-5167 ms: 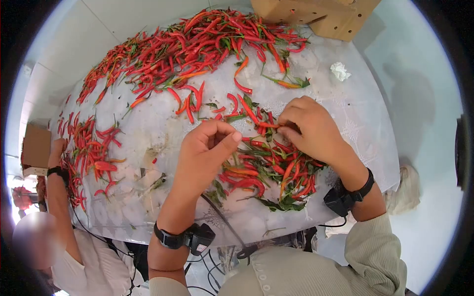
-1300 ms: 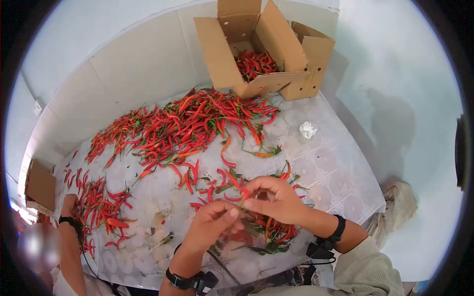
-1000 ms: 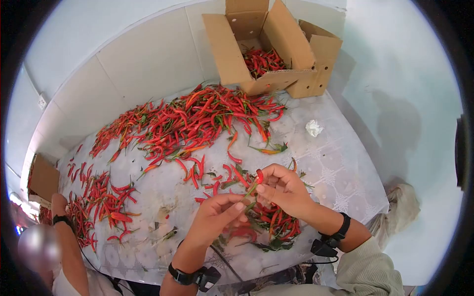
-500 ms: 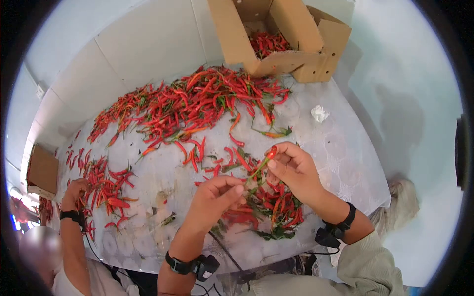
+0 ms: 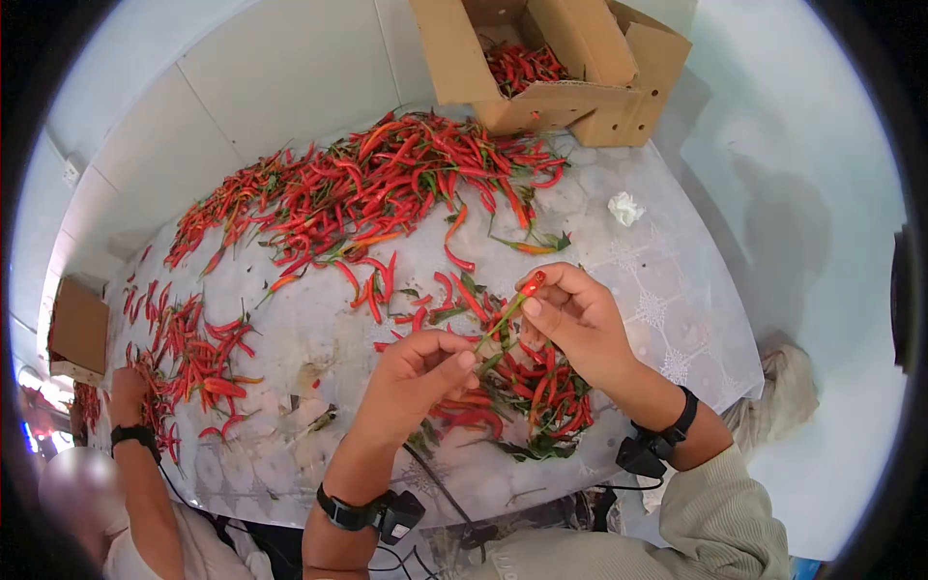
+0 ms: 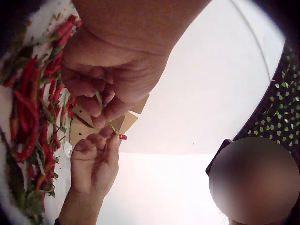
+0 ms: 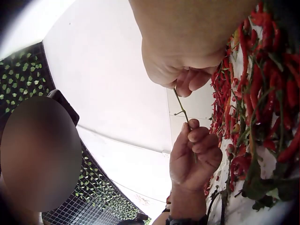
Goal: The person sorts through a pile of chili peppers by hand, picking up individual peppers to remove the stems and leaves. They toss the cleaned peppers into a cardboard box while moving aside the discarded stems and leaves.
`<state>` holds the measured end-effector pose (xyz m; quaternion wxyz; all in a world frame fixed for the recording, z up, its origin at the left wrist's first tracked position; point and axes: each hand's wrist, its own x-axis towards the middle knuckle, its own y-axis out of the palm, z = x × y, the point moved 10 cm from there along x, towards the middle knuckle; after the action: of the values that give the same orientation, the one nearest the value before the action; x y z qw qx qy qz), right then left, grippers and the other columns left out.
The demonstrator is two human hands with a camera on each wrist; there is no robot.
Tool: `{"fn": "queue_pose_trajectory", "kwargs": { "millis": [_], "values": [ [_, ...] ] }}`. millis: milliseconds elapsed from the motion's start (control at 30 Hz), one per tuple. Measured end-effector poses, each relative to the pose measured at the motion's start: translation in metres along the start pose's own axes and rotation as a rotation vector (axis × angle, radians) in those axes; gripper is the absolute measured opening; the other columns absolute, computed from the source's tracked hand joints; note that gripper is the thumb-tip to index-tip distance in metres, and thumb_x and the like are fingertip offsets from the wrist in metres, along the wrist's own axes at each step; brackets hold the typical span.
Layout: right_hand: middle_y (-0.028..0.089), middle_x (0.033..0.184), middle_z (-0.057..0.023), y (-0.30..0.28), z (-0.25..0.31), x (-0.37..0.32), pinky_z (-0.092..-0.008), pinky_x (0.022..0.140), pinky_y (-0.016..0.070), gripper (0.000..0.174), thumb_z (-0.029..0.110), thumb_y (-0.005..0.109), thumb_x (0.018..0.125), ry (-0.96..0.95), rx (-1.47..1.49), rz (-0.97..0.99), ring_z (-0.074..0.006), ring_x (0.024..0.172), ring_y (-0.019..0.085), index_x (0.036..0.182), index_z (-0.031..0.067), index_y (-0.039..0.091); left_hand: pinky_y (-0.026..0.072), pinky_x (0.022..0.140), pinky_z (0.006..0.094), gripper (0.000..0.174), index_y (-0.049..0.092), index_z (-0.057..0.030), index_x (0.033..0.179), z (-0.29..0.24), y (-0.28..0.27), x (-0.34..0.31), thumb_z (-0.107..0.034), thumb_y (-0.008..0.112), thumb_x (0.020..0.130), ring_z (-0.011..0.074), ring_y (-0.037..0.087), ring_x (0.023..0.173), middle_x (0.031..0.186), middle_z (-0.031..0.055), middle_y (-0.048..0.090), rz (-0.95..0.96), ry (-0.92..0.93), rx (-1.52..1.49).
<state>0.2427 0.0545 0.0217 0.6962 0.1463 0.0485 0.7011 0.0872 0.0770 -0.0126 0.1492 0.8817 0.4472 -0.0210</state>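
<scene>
In the head view my right hand (image 5: pixel 583 324) pinches a short red chili piece (image 5: pixel 532 283) with a green stem (image 5: pixel 501 325) slanting down-left from it. My left hand (image 5: pixel 404 385), thumb against curled fingers, grips the stem's lower end; the right wrist view shows the stem (image 7: pixel 180 104) running between my right hand (image 7: pixel 183 61) and left hand (image 7: pixel 193 159). In the left wrist view the red tip (image 6: pixel 122 137) shows beside my right hand (image 6: pixel 96 164). Below both hands lies a near pile of red chilies and leaves (image 5: pixel 551 391).
A large chili heap (image 5: pixel 358 184) lies toward the wall, beside an open cardboard box (image 5: pixel 541 103) with chilies inside. Crumpled white paper (image 5: pixel 625 209) is at right. Another person's hand (image 5: pixel 127 391) is at a left pile (image 5: pixel 198 353), near a smaller box (image 5: pixel 79 329).
The head view has tilted down since the frames about a second ago. Both hands still hold the chili and stem, and the red piece has turned up and right. The other person's hand has shifted.
</scene>
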Motion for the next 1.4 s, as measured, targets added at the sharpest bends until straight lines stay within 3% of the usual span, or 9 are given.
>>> {"fn": "queue_pose_trajectory", "kwargs": {
  "millis": [367,533,667,1167,1267,1367,1400],
  "values": [
    [0.064,0.094,-0.0047,-0.027,0.007,0.002,-0.0232,0.063,0.0489,0.022,0.014,0.06,0.094,-0.013,0.02,-0.189,-0.0096,0.072,0.061,0.111,0.0049,0.051,0.0404,0.055,0.0205,0.011,0.063,-0.0045,0.091,0.001,-0.002,-0.001,-0.016,0.063,0.09,0.0077,0.057,0.065,0.075,0.0017,0.064,-0.04,-0.055,0.073],
    [0.066,0.101,-0.0113,-0.078,0.05,-0.001,-0.025,0.064,0.0503,0.019,0.015,0.057,0.096,-0.296,0.007,-0.431,-0.0127,0.074,0.062,0.111,0.0054,0.051,0.0403,0.056,0.0201,0.01,0.063,-0.006,0.09,-0.001,-0.003,-0.003,-0.016,0.064,0.089,0.0074,0.056,0.064,0.074,0.0007,0.064,-0.051,-0.062,0.058],
    [0.066,0.101,-0.0122,-0.099,0.077,-0.012,-0.0246,0.064,0.0499,0.017,0.015,0.056,0.096,-0.441,-0.05,-0.588,-0.013,0.075,0.063,0.109,0.0063,0.05,0.0405,0.056,0.0196,0.01,0.063,-0.0063,0.09,0.0,-0.004,-0.002,-0.016,0.065,0.089,0.0075,0.056,0.064,0.075,0.0008,0.064,-0.033,-0.033,0.058],
    [0.065,0.091,-0.0088,-0.097,0.069,-0.007,-0.0243,0.061,0.0491,0.015,0.009,0.056,0.095,-0.419,-0.206,-0.572,-0.0115,0.072,0.062,0.107,0.0062,0.05,0.04,0.054,0.0194,0.013,0.064,-0.0073,0.091,-0.002,-0.012,-0.002,-0.019,0.066,0.088,0.0057,0.055,0.062,0.074,-0.0008,0.063,-0.066,-0.026,0.09],
    [0.064,0.089,-0.0083,-0.087,0.105,-0.02,-0.0243,0.062,0.0505,0.014,0.007,0.056,0.094,-0.647,-0.256,-0.656,-0.0119,0.072,0.062,0.107,0.0044,0.05,0.0397,0.054,0.0194,0.016,0.064,-0.0037,0.097,-0.006,-0.015,-0.002,-0.016,0.067,0.088,0.0049,0.055,0.062,0.075,0.0004,0.064,-0.075,-0.016,0.05],
    [0.062,0.091,-0.0107,-0.061,0.178,-0.042,-0.0294,0.069,0.0553,0.021,0.003,0.056,0.093,-1.026,-0.419,-0.769,-0.0172,0.082,0.065,0.112,-0.0001,0.048,0.038,0.053,0.0191,0.015,0.064,-0.0052,0.095,-0.011,-0.034,-0.001,-0.018,0.066,0.088,0.0051,0.054,0.06,0.074,0.0002,0.063,-0.152,0.012,0.097],
    [0.062,0.099,-0.0136,-0.056,0.205,-0.051,-0.0316,0.07,0.057,0.025,0.003,0.057,0.093,-1.22,-0.5,-0.775,-0.0208,0.085,0.066,0.116,-0.0011,0.047,0.0378,0.052,0.019,0.013,0.063,-0.0064,0.093,-0.013,-0.039,-0.001,-0.018,0.066,0.088,0.0049,0.053,0.06,0.072,-0.0006,0.062,-0.175,0.022,0.078]
  ]
}}
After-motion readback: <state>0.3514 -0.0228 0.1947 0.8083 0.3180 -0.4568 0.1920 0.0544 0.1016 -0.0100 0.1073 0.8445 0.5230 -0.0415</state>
